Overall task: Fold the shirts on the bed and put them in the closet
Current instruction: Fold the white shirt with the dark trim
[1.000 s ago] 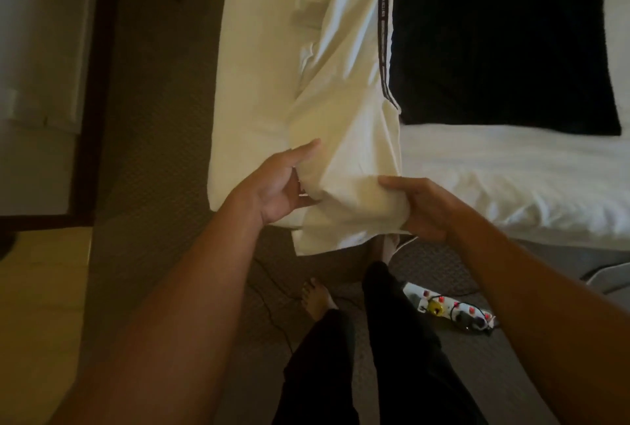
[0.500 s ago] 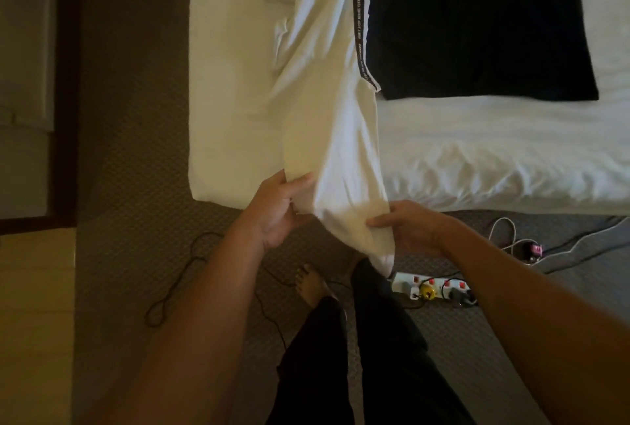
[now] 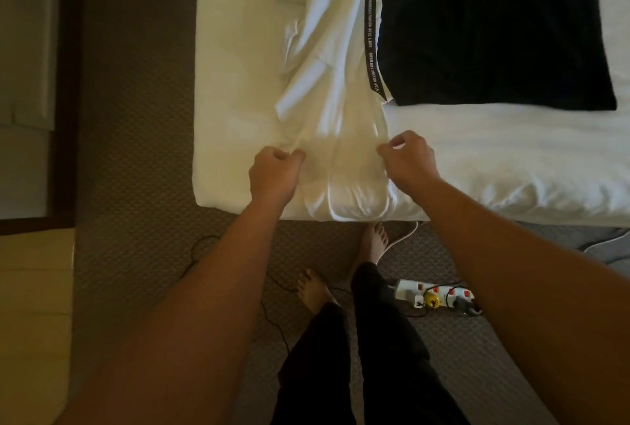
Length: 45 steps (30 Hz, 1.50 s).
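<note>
White cotton shirt [image 3: 341, 111], bunched lengthwise, lies on the bed [image 3: 511, 165] near its left corner; long axis runs from the near mattress edge away from the person; a black printed tape trim [image 3: 372, 32] follows its right side. Dark navy folded garment [image 3: 494, 26] lies flat just beside it to the right, touching the trim. On the carpet [image 3: 136, 118] below: white power strip [image 3: 439, 295] with plugs, a thin black cable [image 3: 272, 291], a white cable [image 3: 402, 237]; the person's bare feet stand between them. Left hand [image 3: 272, 172], fingers curled, pinches the shirt's near left edge; right hand [image 3: 407, 157], fingers curled, pinches its near right edge; hem end lies between both hands at the mattress edge.
</note>
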Available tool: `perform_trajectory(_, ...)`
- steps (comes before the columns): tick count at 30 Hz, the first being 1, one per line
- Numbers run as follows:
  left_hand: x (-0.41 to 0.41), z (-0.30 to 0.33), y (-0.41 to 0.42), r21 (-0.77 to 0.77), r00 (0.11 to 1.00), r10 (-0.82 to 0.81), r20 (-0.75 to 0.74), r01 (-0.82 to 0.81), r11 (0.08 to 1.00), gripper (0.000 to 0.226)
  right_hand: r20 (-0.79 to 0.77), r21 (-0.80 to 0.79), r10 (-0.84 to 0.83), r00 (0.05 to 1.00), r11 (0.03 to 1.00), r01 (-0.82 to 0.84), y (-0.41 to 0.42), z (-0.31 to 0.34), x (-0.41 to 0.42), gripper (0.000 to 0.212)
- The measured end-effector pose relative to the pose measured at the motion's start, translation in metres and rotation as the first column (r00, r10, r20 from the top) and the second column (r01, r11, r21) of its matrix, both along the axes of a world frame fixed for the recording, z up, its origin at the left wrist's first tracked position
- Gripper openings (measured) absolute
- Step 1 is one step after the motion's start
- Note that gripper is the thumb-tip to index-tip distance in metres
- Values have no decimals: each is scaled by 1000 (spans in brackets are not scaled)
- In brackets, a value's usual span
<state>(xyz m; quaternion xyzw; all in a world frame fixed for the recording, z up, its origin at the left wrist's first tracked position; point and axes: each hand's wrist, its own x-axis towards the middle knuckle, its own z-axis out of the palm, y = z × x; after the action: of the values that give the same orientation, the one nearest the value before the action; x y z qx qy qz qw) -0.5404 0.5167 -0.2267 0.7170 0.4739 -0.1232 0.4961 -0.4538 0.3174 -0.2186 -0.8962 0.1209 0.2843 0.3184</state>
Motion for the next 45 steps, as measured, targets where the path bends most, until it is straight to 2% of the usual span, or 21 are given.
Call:
perform_trajectory(3, 17, -7, 3, -99, 998, 54, 26, -51, 994, 29, 25, -45, 88, 996, 995, -87, 4, -5, 11, 16)
perform_trajectory(5, 19, -11, 7, -75, 999, -40, -8, 40, 996, 14, 22, -118, 140, 990, 984, -137, 1, -8, 15, 13)
perform_trajectory(8, 19, -8, 18, -9, 986, -148, -82, 148, 989, 13, -32, -179, 230, 973, 956, -232, 4, 0, 24, 16)
perform_trajectory(11, 33, -1, 32, -87, 993, -63, -104, 54, 995, 18, 27, -236, 331, 943, 919, -316, 16, 10, 48, 18)
perform_trajectory(15, 78, 11, 54, -6, 995, 75, -60, -76, 997, 24, 135, -202, 427, 894, 895, -397, 48, 21, 115, 18)
perform_trajectory(19, 131, 10, 65, 41, 990, 140, -33, -139, 989, 21, 192, -157, 565, 802, 825, -543, 90, 24, 189, 16)
perform_trajectory(22, 163, 9, 61, 60, 991, 130, -18, -129, 990, 31, 230, -167, 659, 716, 752, -638, 118, 23, 234, 16)
perform_trajectory(24, 179, 7, 58, 47, 983, 184, 2, -183, 982, 34, 244, -164, 716, 654, 695, -700, 137, 23, 261, 23)
perform_trajectory(28, 196, 2, 58, 1, 985, 170, -19, -170, 985, 36, 258, -191, 842, 475, 526, -829, 184, 16, 303, 40)
perform_trajectory(30, 199, -2, 62, -9, 990, 142, -20, -142, 990, 35, 239, -269, 925, 294, 354, -896, 209, 12, 316, 44)
perform_trajectory(33, 199, -5, 68, -25, 997, 74, 21, -73, 997, 46, 49, -406, 999, -1, 19, -913, 237, 7, 321, 43)
perform_trajectory(34, 199, -4, 70, -21, 997, 68, 27, -67, 998, 45, -21, -416, 999, -40, -45, -908, 244, 5, 323, 36)
perform_trajectory(36, 201, 0, 75, -6, 993, 110, 31, -110, 994, 39, -108, -381, 994, -18, -58, -923, 256, 5, 326, 31)
perform_trajectory(37, 203, 2, 80, 5, 984, 177, 35, -177, 984, 37, -76, -342, 996, 36, 8, -940, 265, 6, 331, 31)
perform_trajectory(38, 205, 4, 83, 7, 961, 273, 44, -274, 962, 37, 11, -275, 988, 155, 152, -949, 273, 8, 337, 29)
perform_trajectory(39, 206, 2, 89, 7, 916, 396, 65, -397, 918, 36, 111, -157, 935, 336, 350, -923, 281, 14, 343, 24)
perform_trajectory(40, 206, -1, 96, 7, 853, 514, 87, -517, 856, 35, 195, 25, 809, 555, 561, -827, 289, 19, 350, 17)
perform_trajectory(41, 206, -4, 101, 15, 788, 607, 104, -612, 791, 35, 214, 189, 648, 730, 706, -682, 296, 24, 355, 11)
perform_trajectory(42, 205, -7, 106, 27, 746, 656, 113, -662, 749, 37, 198, 288, 534, 822, 770, -569, 300, 26, 362, 9)
perform_trajectory(43, 205, -12, 109, 48, 742, 661, 110, -668, 742, 39, 197, 305, 512, 836, 778, -549, 303, 20, 369, 9)
perform_trajectory(45, 209, -16, 112, 137, 832, 554, 41, -554, 821, 36, 194, 244, 603, 774, 734, -633, 304, -10, 385, 14)
